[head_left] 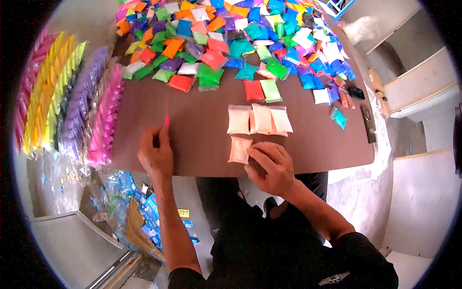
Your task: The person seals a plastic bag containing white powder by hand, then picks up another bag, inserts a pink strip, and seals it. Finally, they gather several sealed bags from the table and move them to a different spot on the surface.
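Observation:
My right hand (272, 166) pinches the right edge of a peach packet (239, 150) near the table's front edge. Just above it lie more peach packets (262, 119) side by side, partly overlapping. To the left, my left hand (158, 149) is curled at the table's front, with a thin pink-tipped tool (167, 120) pointing up from between its thumb and finger. Beyond the peach packets lie a red packet (253, 90) and a light green packet (271, 90).
A large pile of colourful packets (211, 53) covers the far part of the brown table (202, 135). Rows of stacked packets (79, 111) line the left side. A black object (356, 92) and a dark flat device (368, 124) lie at the right edge.

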Motion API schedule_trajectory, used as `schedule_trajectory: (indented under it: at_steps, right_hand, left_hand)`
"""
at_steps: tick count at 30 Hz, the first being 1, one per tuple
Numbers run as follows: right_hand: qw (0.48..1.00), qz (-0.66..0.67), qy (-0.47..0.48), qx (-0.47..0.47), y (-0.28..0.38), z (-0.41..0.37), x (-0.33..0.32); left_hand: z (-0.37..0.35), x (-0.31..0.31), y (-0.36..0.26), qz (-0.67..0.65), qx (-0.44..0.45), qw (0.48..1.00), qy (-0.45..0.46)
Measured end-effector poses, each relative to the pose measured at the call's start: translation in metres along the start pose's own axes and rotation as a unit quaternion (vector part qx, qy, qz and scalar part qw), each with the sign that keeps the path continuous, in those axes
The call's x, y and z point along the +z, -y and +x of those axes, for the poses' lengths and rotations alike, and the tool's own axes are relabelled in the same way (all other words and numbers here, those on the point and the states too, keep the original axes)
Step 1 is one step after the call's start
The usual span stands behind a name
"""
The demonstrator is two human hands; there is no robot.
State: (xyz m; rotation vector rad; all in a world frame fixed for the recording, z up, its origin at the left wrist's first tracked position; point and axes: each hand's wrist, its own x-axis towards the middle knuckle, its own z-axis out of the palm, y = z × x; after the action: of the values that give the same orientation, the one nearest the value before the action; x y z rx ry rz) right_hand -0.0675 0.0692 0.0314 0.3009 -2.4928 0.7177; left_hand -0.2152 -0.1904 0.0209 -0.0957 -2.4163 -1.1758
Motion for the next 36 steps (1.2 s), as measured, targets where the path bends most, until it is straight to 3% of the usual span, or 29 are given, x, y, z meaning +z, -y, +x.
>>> schedule_trajectory:
  at_steps: [4,10,16,18,26,27,30,36]
  right_hand:
    - [0.997,-0.042,-0.051,-0.036,-0.014,0.013,-0.024]
    - [0.990,-0.083,-0.112,0.008,-0.056,0.061,-0.040]
    - [0.988,-0.124,-0.088,0.010,-0.098,0.126,-0.036]
    - [0.995,-0.072,-0.067,0.031,-0.116,0.155,-0.031]
    - [0.980,-0.199,-0.012,0.018,-0.199,0.259,0.016]
    - [0.984,-0.174,-0.031,-0.016,-0.207,0.272,0.022]
    - [0.973,-0.232,-0.002,0.002,-0.230,0.315,0.039]
    - [0.956,-0.292,0.025,-0.009,-0.252,0.334,0.061]
  left_hand:
    - [0.000,0.004,0.002,-0.016,0.022,0.999,-0.017]
    - [0.000,0.001,-0.008,-0.017,0.003,1.000,-0.008]
    - [0.002,-0.002,-0.014,-0.009,-0.016,1.000,0.007]
    - [0.002,0.000,-0.014,-0.006,-0.025,1.000,0.012]
    - [0.000,0.003,-0.001,0.046,0.014,0.999,-0.008]
    - [-0.001,0.003,-0.004,0.047,0.014,0.999,-0.009]
    - [0.002,0.002,-0.014,0.025,-0.033,0.999,0.002]
    - [0.002,0.003,-0.013,0.031,-0.022,0.999,0.017]
